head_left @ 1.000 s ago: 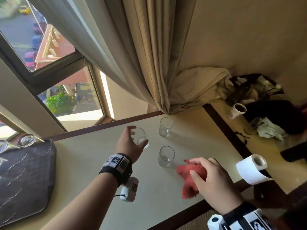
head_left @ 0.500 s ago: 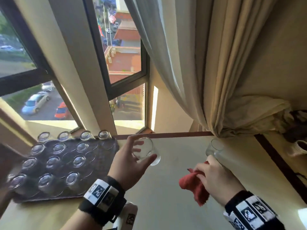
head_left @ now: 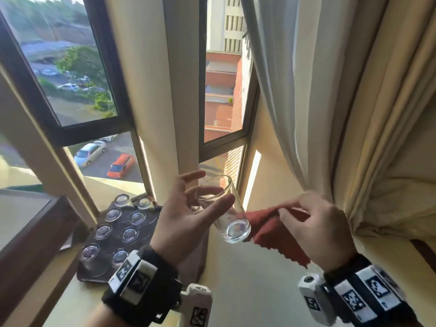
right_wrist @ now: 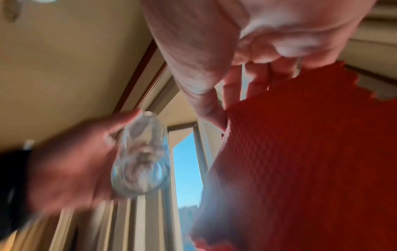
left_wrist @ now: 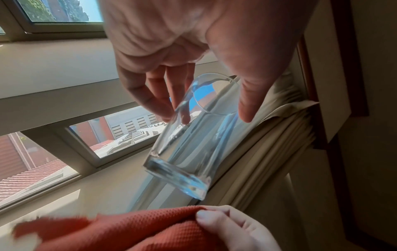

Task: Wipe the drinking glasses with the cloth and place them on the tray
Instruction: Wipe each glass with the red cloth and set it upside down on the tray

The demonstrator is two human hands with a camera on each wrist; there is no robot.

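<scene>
Head view: the left hand [head_left: 188,223] holds a clear glass [head_left: 223,208] near its rim between thumb and fingers, tilted, base toward the red cloth [head_left: 271,228]. The right hand [head_left: 316,230] pinches the cloth just beside the base. The tray [head_left: 81,274], with glasses standing upside down on it, lies on the ledge to the left. Wiping should go well if the cloth wraps the base and wall while the left hand turns the glass, with the grip kept firm.
</scene>
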